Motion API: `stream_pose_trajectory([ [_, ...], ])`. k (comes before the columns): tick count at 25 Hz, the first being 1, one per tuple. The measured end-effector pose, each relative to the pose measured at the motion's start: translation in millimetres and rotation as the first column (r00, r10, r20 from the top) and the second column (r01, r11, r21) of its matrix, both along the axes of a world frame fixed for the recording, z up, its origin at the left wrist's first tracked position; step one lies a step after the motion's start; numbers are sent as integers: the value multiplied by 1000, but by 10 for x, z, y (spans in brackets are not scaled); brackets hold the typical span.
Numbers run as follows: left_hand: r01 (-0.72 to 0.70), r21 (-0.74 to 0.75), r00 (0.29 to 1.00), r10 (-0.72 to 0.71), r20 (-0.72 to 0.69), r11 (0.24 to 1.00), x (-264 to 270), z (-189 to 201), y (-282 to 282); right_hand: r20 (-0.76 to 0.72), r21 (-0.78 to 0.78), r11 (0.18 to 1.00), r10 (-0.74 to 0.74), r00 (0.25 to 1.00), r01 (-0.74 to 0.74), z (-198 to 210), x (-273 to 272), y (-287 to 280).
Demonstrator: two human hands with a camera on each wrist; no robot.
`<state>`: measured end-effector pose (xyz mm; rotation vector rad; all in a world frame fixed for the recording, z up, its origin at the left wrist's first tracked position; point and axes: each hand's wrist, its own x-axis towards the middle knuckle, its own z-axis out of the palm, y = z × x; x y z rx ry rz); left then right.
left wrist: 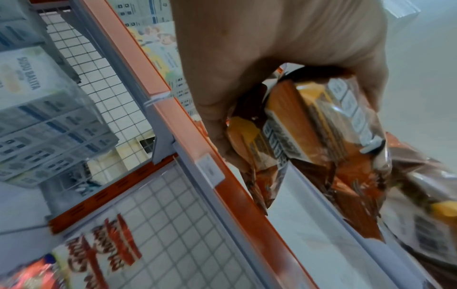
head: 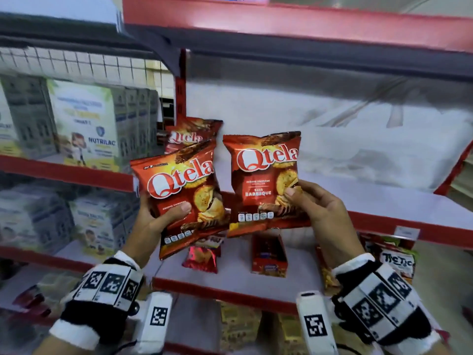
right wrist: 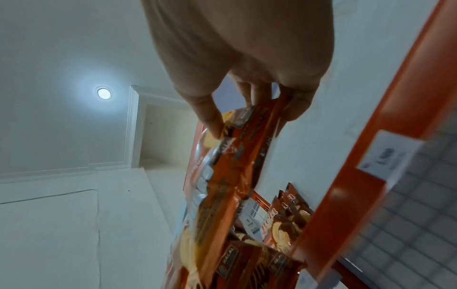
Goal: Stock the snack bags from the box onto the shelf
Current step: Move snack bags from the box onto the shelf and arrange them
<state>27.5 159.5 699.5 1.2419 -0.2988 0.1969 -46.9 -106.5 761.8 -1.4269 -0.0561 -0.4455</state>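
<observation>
Wristbands (head: 107, 283) with printed markers nearest us, one on each forearm. Next, our left hand (head: 151, 224): fingers curled round the lower part of one red snack bag (head: 184, 196), thumb across its front, the bag tilted to the right. Our right hand (head: 317, 208): fingers pinching the lower right corner of a second snack bag (head: 263, 183), held nearly upright. Both bags are in the air just in front of the middle shelf (head: 384, 201), lower edges almost touching each other; the box they came from is not in view.

Risks, as we judge them: the right bag hangs from a corner pinch only and could swing or slip once pushed forward; the left bag, tilted as it is, could land leaning and topple; the two bags could catch each other if set down together; puffed bags dent if squeezed harder.

Behind the held bags, a third bag of the same kind (head: 192, 134) stands at the left end of the shelf, against the red upright post (head: 180, 90). It takes that corner, so new bags must go beside or in front of it; a careless push could knock it over. The shelf to its right shows bare white board.

Further round: on the shelf below, a small red packet (head: 202, 257), a red carton (head: 268, 254) and other snack packs (head: 396, 260). In the left bay, milk boxes (head: 84, 121) on two levels.
</observation>
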Motion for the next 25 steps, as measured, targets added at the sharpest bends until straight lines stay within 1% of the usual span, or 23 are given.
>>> stream_pose_trajectory([
  [2,-37,-32,998,38,47,999,277,155,274,31,-3,999,-46,998,46,191,350,236],
  [5,-69,-43,992,73,102,997,613,333,716,10,-26,995,-100,995,100,348,942,640],
  [9,-85,-41,987,90,136,995,937,488,1173,-82,-15,984,-180,980,180,292,1632,1108],
  [10,-87,-33,986,91,141,996,1004,512,1256,-112,-57,982,-184,976,179,262,1771,1212],
  [12,-80,-16,987,82,139,997,1105,507,1383,-156,-216,964,-191,969,156,192,2000,1390],
  [14,-71,-11,990,71,126,997,1159,473,1440,-175,-364,924,-194,965,120,127,2148,1521],
  [17,-73,2,992,72,108,997,1206,441,1475,-210,-472,878,-204,956,84,24,2317,1652],
  [20,-63,5,994,63,90,998,1204,388,1414,-224,-612,787,-269,937,79,-62,2384,1682],
  [21,-54,11,995,53,80,998,1198,381,1383,-236,-633,772,-271,933,64,-76,2384,1682],
  [23,-27,28,998,26,62,999,1186,372,1313,-273,-631,775,-260,926,31,-69,2329,1673],
  [24,-15,39,998,13,56,999,1182,371,1274,-255,-621,781,-281,925,66,-49,2279,1660],
  [25,-4,48,999,1,53,999,1175,373,1224,-191,-586,797,-308,932,143,-10,2208,1643],
])
